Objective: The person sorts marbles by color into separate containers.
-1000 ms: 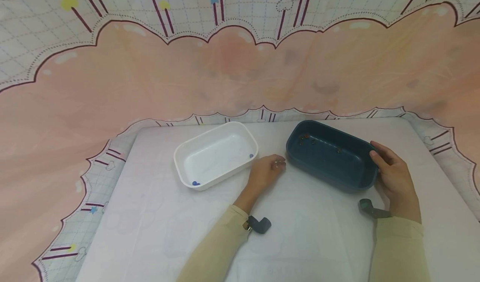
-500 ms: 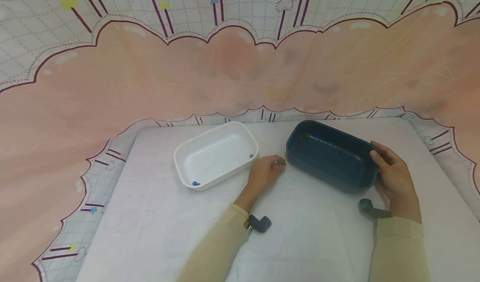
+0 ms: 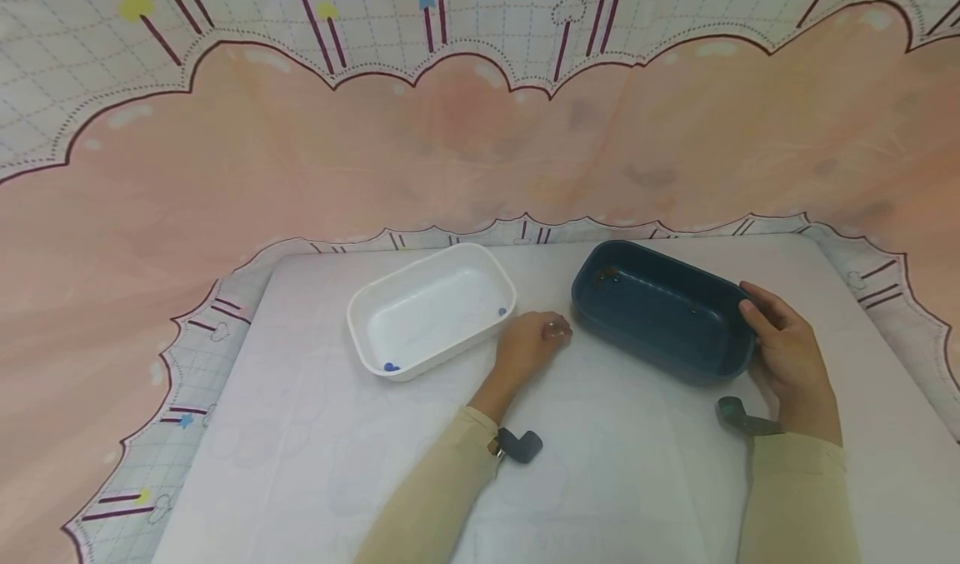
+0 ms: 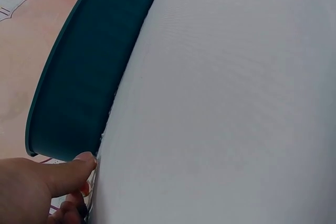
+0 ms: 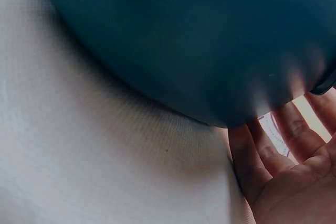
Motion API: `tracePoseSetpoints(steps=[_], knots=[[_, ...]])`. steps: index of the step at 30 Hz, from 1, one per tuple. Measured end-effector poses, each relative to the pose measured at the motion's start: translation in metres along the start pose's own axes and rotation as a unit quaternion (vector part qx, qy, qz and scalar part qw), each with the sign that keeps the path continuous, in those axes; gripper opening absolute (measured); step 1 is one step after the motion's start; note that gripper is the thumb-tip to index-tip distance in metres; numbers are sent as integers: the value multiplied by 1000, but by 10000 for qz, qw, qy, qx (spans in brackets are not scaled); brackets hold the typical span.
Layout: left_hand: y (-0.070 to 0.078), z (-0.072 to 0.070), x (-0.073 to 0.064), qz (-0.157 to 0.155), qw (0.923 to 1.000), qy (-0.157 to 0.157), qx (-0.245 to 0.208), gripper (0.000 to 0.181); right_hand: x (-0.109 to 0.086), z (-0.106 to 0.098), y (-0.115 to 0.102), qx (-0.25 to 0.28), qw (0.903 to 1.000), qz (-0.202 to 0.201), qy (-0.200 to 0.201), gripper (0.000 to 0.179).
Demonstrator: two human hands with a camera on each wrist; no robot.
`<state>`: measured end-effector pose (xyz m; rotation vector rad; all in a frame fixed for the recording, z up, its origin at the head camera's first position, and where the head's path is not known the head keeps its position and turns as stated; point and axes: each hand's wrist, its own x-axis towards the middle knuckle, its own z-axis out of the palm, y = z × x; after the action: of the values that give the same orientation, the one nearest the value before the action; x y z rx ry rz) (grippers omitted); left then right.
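In the head view my left hand (image 3: 525, 349) rests on the table between two trays, fingers curled round what looks like a clear glass marble (image 3: 553, 327). A bit of orange shows in the marble (image 4: 85, 188) in the left wrist view; the fingers hide most of it. My right hand (image 3: 791, 364) grips the right end of a dark blue tray (image 3: 660, 351), thumb on the rim and fingers along the outer wall. Inside that tray, several tiny orange and teal marbles (image 3: 609, 276) lie mostly at the far left end; one small marble (image 3: 693, 311) is further right.
Left of my left hand stands a white tray (image 3: 427, 356), holding a few small blue marbles (image 3: 390, 366) at its near corner and another blue marble (image 3: 502, 311) at its right. A white cloth covers the table (image 3: 622, 481). Behind hangs a patterned peach curtain (image 3: 480, 147).
Inside the dark blue tray, the single small marble has rolled slightly to the right, and the marbles at the left end have shifted a little. Both hands and trays stay almost still.
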<state>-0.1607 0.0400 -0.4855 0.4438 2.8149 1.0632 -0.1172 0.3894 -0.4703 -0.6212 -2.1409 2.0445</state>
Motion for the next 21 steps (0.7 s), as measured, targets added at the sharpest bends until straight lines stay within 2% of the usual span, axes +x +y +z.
tracePoseSetpoints(steps=[16,21], knots=[[2,-3,1,-45,10000,-79,-1,12,0,-1,-1,85,10000,19,-10,57],[4,-4,0,-128,9997,-138,-170,14,0,-1,0,167,9999,30,-29,57]])
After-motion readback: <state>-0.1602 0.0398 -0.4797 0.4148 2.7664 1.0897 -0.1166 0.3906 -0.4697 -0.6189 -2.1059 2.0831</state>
